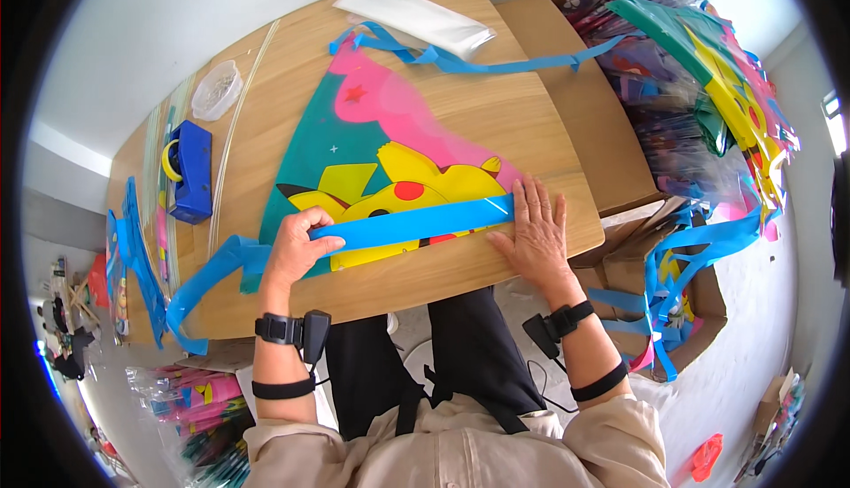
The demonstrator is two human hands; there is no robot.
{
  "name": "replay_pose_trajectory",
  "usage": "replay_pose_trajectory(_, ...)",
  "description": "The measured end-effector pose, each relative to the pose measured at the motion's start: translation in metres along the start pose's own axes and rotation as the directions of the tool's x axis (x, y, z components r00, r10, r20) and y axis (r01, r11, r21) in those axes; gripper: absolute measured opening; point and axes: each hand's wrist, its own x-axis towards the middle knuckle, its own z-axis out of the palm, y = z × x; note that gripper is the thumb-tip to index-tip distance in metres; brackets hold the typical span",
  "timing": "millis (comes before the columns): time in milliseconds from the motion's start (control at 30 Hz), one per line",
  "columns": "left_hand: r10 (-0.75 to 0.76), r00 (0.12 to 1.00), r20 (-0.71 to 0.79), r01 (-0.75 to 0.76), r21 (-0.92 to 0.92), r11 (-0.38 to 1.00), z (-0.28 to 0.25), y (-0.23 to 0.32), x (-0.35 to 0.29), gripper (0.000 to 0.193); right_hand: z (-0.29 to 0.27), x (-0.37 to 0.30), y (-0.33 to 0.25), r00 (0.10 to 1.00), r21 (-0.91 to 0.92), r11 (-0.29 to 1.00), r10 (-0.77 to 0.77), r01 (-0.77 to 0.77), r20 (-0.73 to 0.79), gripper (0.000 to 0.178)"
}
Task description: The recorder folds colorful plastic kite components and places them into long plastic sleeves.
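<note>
A triangular printed sheet (305, 160), much like a kite sail, lies on the table in green and pink with a yellow cartoon figure. Across its near part runs a wide blue ribbon (416, 225). My left hand (299, 247) pinches the ribbon between thumb and fingers, and a loose length trails off to the left. At the ribbon's right end, my right hand (538, 236) lies flat with fingers stretched, pressing at the sheet's edge. From the sheet's far tip another blue streamer (478, 66) stretches right.
On the left of the wooden table (496, 116) stand a blue tape dispenser (192, 178) and a clear tub (217, 91), beside long thin rods (235, 125). White folded film (416, 17) lies at the back. Cartons (575, 98) and bagged printed sheets (664, 98) crowd the right side.
</note>
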Motion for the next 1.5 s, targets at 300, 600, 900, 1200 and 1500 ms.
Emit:
replay_pose_trajectory(300,-0.262,0.965,0.030,0.263,-0.035,0.964,-0.010,-0.034,-0.016,0.022,-0.002,0.001,-0.001,1.000,-0.012,1.000,-0.003,0.003,0.030,0.093)
replay_pose_trajectory(600,-0.373,0.926,-0.064,0.372,0.330,0.868,0.002,-0.026,-0.015,0.025,-0.004,-0.007,0.014,0.996,-0.058,0.997,0.063,-0.060,0.058,0.087)
replay_pose_trajectory(900,-0.244,0.964,-0.103,0.264,0.320,0.910,0.005,-0.031,-0.021,0.024,-0.031,-0.138,0.154,0.797,0.428,0.687,0.583,-0.587,0.158,0.032)
replay_pose_trajectory(1200,-0.220,0.968,-0.117,0.247,0.335,0.909,0.002,-0.036,-0.026,0.024,0.024,-0.133,0.169,0.620,0.524,0.496,0.781,-0.692,0.078,0.027)
replay_pose_trajectory(1500,-0.234,0.961,-0.144,0.267,0.287,0.920,0.004,-0.031,-0.025,0.024,0.015,-0.046,0.093,0.682,0.659,-0.750,0.453,-0.057,0.574,0.070)
